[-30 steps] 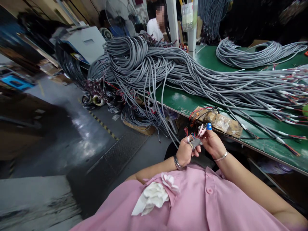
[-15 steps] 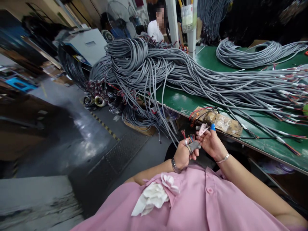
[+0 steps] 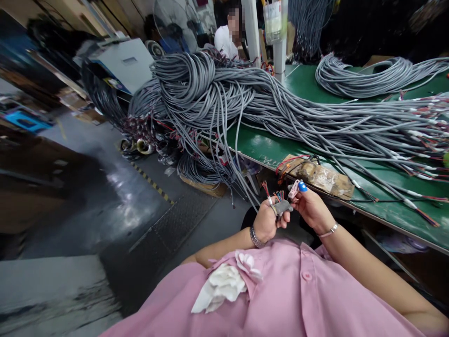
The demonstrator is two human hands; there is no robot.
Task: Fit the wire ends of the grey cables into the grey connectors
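My left hand (image 3: 265, 223) is closed around the end of a grey cable (image 3: 253, 200). Thin coloured wires (image 3: 279, 195) fan out above its fingers, and a reddish bunch of wires (image 3: 265, 188) stands up beside them. A worn grey piece (image 3: 282, 207) lies along the thumb; whether it is a thumb cover cannot be made out. Close by on the right, my right hand (image 3: 315, 211) pinches a small pale pink clip-like piece (image 3: 293, 189). A blue cover (image 3: 302, 186) sits on its thumb tip. The two hands' fingertips are nearly touching, in front of the table edge.
Long bundles of grey cable (image 3: 273, 100) lie across the green table (image 3: 259, 145), their stripped ends to the right. A tape-wrapped block (image 3: 326, 180) sits at the table edge. Another cable coil (image 3: 365, 77) lies behind. A person in white (image 3: 224, 41) is beyond the post (image 3: 251, 32).
My right thumb has come down onto the pink piece, and the fingers have closed from a looser, opened pose. My left hand keeps its hold on the cable.
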